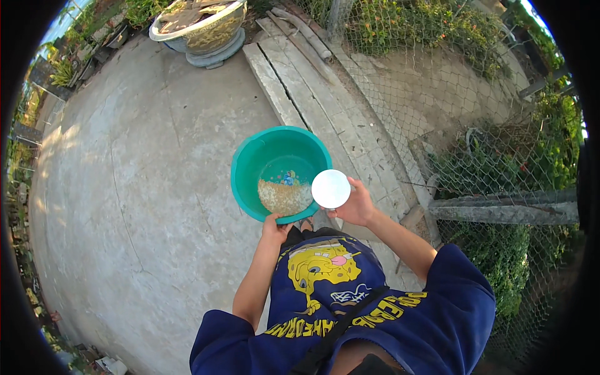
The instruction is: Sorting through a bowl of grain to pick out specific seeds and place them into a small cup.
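Note:
A green plastic basin (275, 149) is in front of my body, tilted so that its inside shows. Pale tan and whitish grain (284, 199) lies heaped at its near side, beside a small coloured picture on the bottom. My left hand (275, 227) is closed on the basin's near rim, its fingers partly hidden. At the basin's right edge, my right hand (356, 207) grips a round white bowl-like container (331, 189), thumb on its right side and fingers beneath. Whether the container holds anything cannot be made out.
Grey concrete floor (169, 187) spreads around me. Long concrete slabs (312, 87) run along the right, beside a wire mesh fence (450, 125) and a concrete post (506, 209). A large plant pot (215, 31) stands far ahead. Plants line the outer edges.

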Motion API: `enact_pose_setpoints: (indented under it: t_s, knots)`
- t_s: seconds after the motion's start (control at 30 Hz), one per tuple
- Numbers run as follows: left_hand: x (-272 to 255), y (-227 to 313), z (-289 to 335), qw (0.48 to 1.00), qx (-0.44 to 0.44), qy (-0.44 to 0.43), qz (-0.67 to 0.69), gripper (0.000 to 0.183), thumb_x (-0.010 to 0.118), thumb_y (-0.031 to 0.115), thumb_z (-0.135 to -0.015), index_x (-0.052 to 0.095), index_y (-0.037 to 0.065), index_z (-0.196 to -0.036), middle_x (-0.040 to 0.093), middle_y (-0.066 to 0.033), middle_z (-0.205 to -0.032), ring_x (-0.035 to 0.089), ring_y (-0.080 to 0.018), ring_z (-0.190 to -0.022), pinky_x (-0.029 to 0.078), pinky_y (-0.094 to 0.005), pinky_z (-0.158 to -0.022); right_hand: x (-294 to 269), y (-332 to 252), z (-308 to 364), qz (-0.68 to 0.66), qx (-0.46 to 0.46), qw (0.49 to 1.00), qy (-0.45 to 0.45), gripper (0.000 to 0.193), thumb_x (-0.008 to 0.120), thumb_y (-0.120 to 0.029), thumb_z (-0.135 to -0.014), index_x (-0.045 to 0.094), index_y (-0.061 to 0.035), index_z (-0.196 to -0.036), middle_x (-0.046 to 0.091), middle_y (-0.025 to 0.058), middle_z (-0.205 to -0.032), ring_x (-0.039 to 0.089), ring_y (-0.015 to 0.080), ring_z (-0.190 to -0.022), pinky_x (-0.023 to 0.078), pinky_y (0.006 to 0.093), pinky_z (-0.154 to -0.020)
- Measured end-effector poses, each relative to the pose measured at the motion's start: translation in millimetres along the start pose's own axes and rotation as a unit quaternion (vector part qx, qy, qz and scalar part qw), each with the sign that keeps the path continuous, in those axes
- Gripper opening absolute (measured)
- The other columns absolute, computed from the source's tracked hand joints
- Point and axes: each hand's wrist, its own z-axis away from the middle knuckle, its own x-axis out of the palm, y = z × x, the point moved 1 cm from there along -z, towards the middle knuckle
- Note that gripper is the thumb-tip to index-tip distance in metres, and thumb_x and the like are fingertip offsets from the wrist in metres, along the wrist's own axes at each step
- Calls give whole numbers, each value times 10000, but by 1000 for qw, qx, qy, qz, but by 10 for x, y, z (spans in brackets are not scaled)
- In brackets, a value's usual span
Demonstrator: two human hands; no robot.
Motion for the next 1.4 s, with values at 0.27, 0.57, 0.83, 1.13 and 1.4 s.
enact_pose_setpoints:
  t_s: [0.27, 0.57, 0.83, 1.13, 1.4]
  knots:
    - [750, 924, -743, 997, -6, 25, 70, 301, 498, 48, -906, 511, -81, -1178, 583, -217, -1193, 617, -372, -1115, 560, -503, -969, 49, -637, -1522, 96, 39, 995, -8, 844, 378, -756, -906, 437, -113, -1450, 628, 108, -1235, 619, 235, -891, 432, 314, -587]
    - [936, 2163, -1815, 992, -7, 97, 83, 346, 525, -4, -844, 527, 43, -1186, 562, -155, -1145, 602, -334, -1005, 579, -518, -876, 214, -1265, -2813, 191, 86, 953, 219, 655, 364, -679, -985, 566, -121, -1261, 694, 60, -1001, 668, 173, -789, 485, 300, -585]
    - [1702, 3122, -2677, 979, 31, 161, 121, 299, 600, -7, -801, 513, 2, -1087, 539, -154, -1091, 592, -326, -947, 589, -486, -828, -75, -1875, -3695, 440, 42, 871, 215, 651, 314, -573, -1050, 593, 3, -1167, 642, 87, -798, 628, 150, -632, 468, 254, -536]
    - [2726, 3376, -4744, 990, 108, 87, 28, 260, 632, 20, -727, 547, -2, -972, 593, -118, -904, 625, -265, -770, 564, -444, -720, -634, -2515, -4976, 697, 26, 717, 6, 563, 358, -424, -1078, 613, 70, -1166, 650, 199, -737, 658, 260, -671, 516, 412, -686]
    - [3691, 3541, -6631, 932, 297, -36, -205, 123, 645, 110, -678, 559, 22, -685, 584, -82, -670, 562, -208, -544, 478, -345, -463, -2916, -2994, -6165, 734, -122, 640, 191, 649, 340, -516, -1066, 639, 60, -1047, 630, 109, -803, 588, 175, -778, 471, 365, -721]
